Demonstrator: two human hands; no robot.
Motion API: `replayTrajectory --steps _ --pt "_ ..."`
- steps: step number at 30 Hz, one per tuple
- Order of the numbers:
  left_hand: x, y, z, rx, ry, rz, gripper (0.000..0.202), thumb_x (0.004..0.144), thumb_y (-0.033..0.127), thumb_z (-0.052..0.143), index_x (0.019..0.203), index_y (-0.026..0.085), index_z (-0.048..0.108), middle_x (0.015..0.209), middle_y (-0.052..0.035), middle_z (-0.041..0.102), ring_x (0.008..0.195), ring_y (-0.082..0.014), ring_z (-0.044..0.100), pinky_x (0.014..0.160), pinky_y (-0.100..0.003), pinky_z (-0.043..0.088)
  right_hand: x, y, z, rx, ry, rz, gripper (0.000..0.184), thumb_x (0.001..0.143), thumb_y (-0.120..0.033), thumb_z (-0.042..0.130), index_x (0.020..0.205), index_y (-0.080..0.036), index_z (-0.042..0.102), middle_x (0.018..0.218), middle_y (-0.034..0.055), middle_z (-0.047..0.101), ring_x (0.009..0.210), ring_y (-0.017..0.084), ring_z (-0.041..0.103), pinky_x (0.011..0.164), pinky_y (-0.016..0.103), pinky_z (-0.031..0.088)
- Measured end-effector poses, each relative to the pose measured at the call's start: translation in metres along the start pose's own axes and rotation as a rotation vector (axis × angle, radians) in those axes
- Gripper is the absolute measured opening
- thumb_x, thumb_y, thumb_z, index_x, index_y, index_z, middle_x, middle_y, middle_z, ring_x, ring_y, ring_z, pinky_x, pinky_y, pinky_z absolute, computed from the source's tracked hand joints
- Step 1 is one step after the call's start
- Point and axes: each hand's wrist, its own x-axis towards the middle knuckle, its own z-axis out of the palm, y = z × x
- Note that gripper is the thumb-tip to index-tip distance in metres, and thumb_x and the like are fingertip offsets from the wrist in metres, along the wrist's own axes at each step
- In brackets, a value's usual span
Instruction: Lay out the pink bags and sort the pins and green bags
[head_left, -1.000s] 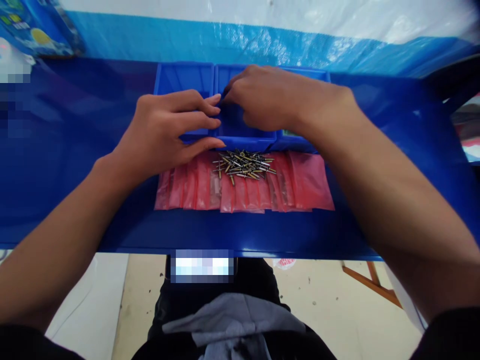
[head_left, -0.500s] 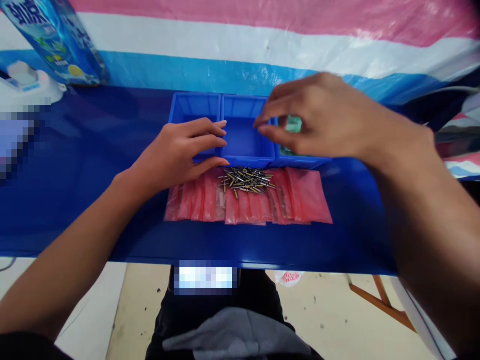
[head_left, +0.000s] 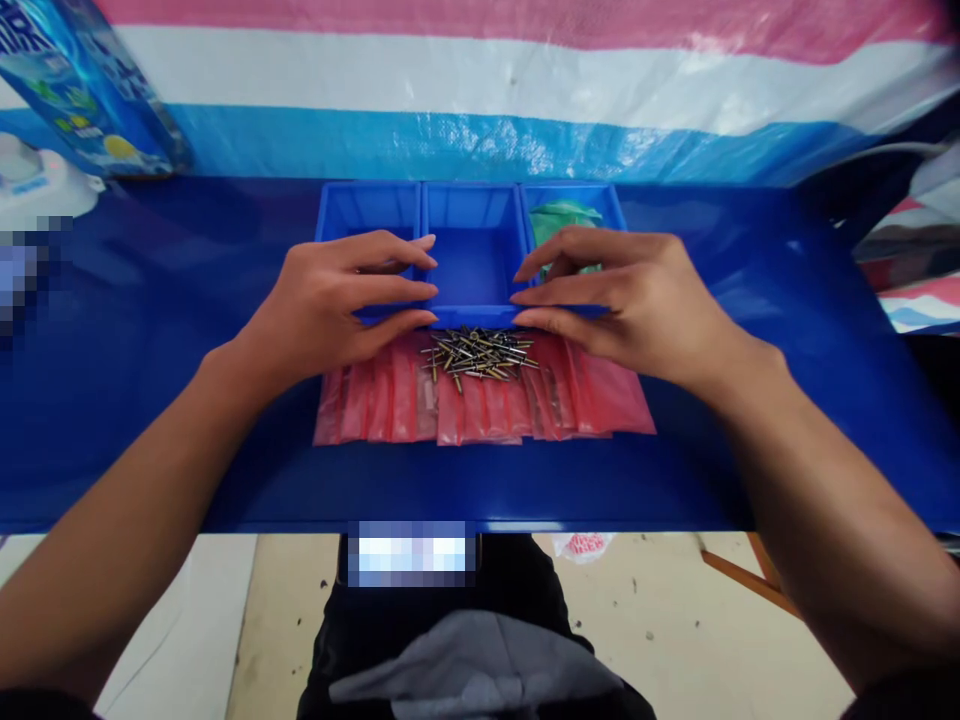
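My left hand (head_left: 337,295) rests at the front of the left blue plastic bin (head_left: 367,212), its fingertips pointing at the middle bin (head_left: 472,255). My right hand (head_left: 615,305) lies over the front of the right bin (head_left: 571,197), close to a crumpled green plastic piece (head_left: 561,215). Both hands are open and hold nothing. Below the fingertips, a loose pile of metal blind rivets (head_left: 478,355) sits on overlapping pink plastic bags (head_left: 609,395). The middle bin looks bare inside.
The bins and bags stand on a glossy blue tabletop (head_left: 150,440). A blue carton (head_left: 82,90) and a white object (head_left: 37,190) stand at the far left, with a striped tarp (head_left: 487,70) behind. The table's front edge runs just above my lap.
My right hand has moved from over the middle bin out to the right and down to the right bin's front. My view has tilted upward, and the green piece now shows.
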Motion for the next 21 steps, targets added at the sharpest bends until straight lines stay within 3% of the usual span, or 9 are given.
replayTrajectory --steps 3,4,5,7,8,11,14,17,21 --pt "0.000 0.000 -0.001 -0.060 0.010 -0.014 0.014 0.103 0.026 0.080 0.117 0.027 0.079 0.133 -0.0015 0.080 0.132 -0.0198 0.076 0.114 -0.037 0.070 0.002 0.018 -0.024 -0.083 0.022 0.162 0.026 0.109 -0.045 0.067 0.118 -0.027 0.083 0.126 0.0105 0.081 0.111 0.026 0.079 0.100 0.046 0.063" --pt "0.001 0.000 -0.001 -0.082 0.018 -0.020 0.013 0.102 0.025 0.080 0.115 0.027 0.079 0.132 -0.0017 0.080 0.132 -0.0198 0.077 0.114 -0.036 0.070 0.005 0.029 -0.032 -0.192 -0.029 0.188 0.033 0.107 -0.052 0.069 0.126 -0.028 0.082 0.131 0.0103 0.080 0.109 0.027 0.079 0.097 0.047 0.063" --pt "0.001 -0.001 0.000 -0.097 0.023 -0.029 0.012 0.102 0.025 0.080 0.114 0.027 0.080 0.130 -0.0019 0.081 0.132 -0.0198 0.077 0.114 -0.035 0.070 0.009 0.043 -0.038 -0.237 -0.128 0.215 0.042 0.100 -0.055 0.078 0.132 -0.028 0.082 0.133 0.0105 0.079 0.102 0.028 0.080 0.094 0.048 0.063" --pt "0.001 -0.001 0.001 -0.117 0.030 -0.024 0.011 0.101 0.025 0.081 0.112 0.027 0.080 0.128 -0.0019 0.081 0.131 -0.0200 0.077 0.111 -0.034 0.070 0.019 0.071 -0.043 -0.307 -0.329 0.226 0.077 0.070 -0.069 0.099 0.131 -0.025 0.084 0.128 0.0111 0.082 0.092 0.028 0.079 0.080 0.043 0.061" --pt "0.001 -0.002 0.002 -0.119 0.037 -0.014 0.011 0.101 0.026 0.081 0.112 0.028 0.080 0.127 -0.0020 0.082 0.130 -0.0201 0.078 0.109 -0.034 0.071 0.025 0.082 -0.043 -0.346 -0.415 0.230 0.097 0.059 -0.078 0.098 0.136 -0.021 0.082 0.128 0.0128 0.081 0.093 0.027 0.080 0.074 0.037 0.058" --pt "0.001 -0.003 0.003 -0.123 0.042 -0.010 0.012 0.101 0.026 0.081 0.113 0.027 0.080 0.127 -0.0035 0.082 0.130 -0.0205 0.078 0.107 -0.035 0.072 0.042 0.099 -0.032 -0.405 -0.534 0.229 0.116 0.067 -0.094 0.073 0.148 -0.011 0.072 0.121 0.0123 0.081 0.086 0.017 0.078 0.064 0.026 0.045" --pt "0.000 -0.003 0.004 -0.118 0.034 -0.014 0.011 0.103 0.025 0.079 0.114 0.025 0.080 0.128 -0.0052 0.081 0.131 -0.0203 0.077 0.109 -0.035 0.072 0.049 0.098 -0.017 -0.456 -0.529 0.278 0.126 0.054 -0.087 0.089 0.153 -0.011 0.068 0.119 0.0195 0.081 0.076 0.019 0.077 0.053 0.024 0.037" --pt "-0.001 -0.003 0.005 -0.105 0.031 0.002 0.011 0.104 0.024 0.076 0.114 0.025 0.079 0.127 -0.0056 0.081 0.133 -0.0202 0.076 0.112 -0.035 0.070 0.049 0.095 -0.007 -0.435 -0.440 0.314 0.131 0.037 -0.081 0.099 0.145 -0.012 0.075 0.124 0.0243 0.079 0.076 0.019 0.077 0.050 0.022 0.032" --pt "-0.001 0.000 0.003 -0.103 0.012 -0.017 0.010 0.105 0.024 0.074 0.114 0.025 0.079 0.128 -0.0054 0.080 0.133 -0.0219 0.076 0.115 -0.037 0.070 0.052 0.093 -0.005 -0.257 -0.237 0.346 0.101 0.025 -0.081 0.096 0.102 -0.016 0.089 0.074 -0.0006 0.075 0.050 0.001 0.052 0.047 0.020 0.020"
